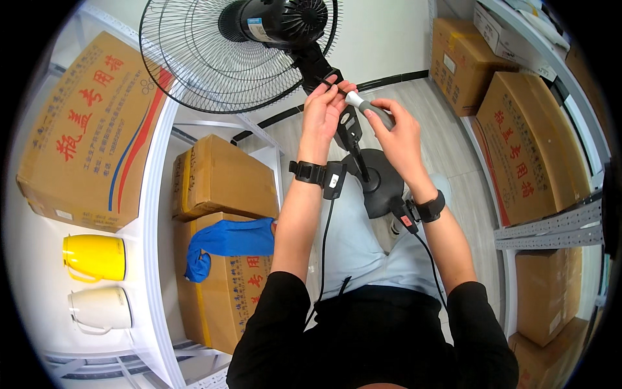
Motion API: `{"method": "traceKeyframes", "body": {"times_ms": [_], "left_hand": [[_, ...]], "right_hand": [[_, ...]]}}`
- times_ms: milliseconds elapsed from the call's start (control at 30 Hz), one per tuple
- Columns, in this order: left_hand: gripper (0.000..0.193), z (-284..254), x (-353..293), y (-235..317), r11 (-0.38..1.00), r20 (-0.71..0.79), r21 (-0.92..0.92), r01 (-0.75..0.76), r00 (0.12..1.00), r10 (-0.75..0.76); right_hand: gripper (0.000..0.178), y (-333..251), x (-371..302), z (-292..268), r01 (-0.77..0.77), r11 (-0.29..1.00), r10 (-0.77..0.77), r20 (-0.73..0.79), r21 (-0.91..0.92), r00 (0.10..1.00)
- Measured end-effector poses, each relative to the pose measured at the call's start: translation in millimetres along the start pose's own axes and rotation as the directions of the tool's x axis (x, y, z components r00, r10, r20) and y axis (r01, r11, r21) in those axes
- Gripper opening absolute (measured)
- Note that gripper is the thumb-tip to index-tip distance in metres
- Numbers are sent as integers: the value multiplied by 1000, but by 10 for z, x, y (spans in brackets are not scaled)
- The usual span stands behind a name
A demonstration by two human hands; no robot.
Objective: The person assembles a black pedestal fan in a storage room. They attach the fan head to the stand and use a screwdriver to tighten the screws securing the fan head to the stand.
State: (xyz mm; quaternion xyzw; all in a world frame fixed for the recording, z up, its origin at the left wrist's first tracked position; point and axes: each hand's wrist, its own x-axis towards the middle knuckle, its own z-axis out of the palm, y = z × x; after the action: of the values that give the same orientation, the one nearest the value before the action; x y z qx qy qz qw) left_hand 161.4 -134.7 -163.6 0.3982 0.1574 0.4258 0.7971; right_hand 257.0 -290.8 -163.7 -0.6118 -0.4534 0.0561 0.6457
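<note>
A black standing fan [233,52] with a wire cage stands in front of me, its motor housing [278,19] at the top and its round black base [379,181] on the floor. My left hand [324,110] pinches the black bracket at the fan's neck just below the motor. My right hand [395,133] grips a grey-handled screwdriver [372,109], with its tip pointed at the neck beside my left fingers. Both wrists wear black bands with cables.
White shelving on the left holds a large cardboard box [84,129], a yellow jug [94,257] and a white jug [100,310]. A blue cloth [227,243] lies on lower boxes. More cardboard boxes [525,142] fill the right-hand shelves.
</note>
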Motion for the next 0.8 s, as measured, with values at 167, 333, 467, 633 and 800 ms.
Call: {"method": "traceKeyframes", "body": {"times_ms": [167, 333, 467, 633, 800], "left_hand": [[29, -45, -2, -31, 999, 24, -52, -8, 1000, 9], [29, 20, -6, -47, 990, -99, -134, -50, 994, 37], [31, -108, 30, -79, 996, -92, 0, -86, 992, 86], [25, -176, 43, 93, 957, -176, 194, -215, 952, 249], [19, -401, 82, 273, 937, -309, 269, -225, 901, 305]], "right_hand": [[22, -57, -93, -72, -17, 1000, 18, -54, 10, 998], [21, -4, -168, -202, -80, 996, 81, -51, 28, 995], [21, 12, -202, -276, -28, 1000, 28, -36, -4, 999], [21, 243, -144, -378, -95, 987, 106, -77, 128, 991], [22, 207, 81, -372, -141, 985, 151, -95, 98, 984]]}}
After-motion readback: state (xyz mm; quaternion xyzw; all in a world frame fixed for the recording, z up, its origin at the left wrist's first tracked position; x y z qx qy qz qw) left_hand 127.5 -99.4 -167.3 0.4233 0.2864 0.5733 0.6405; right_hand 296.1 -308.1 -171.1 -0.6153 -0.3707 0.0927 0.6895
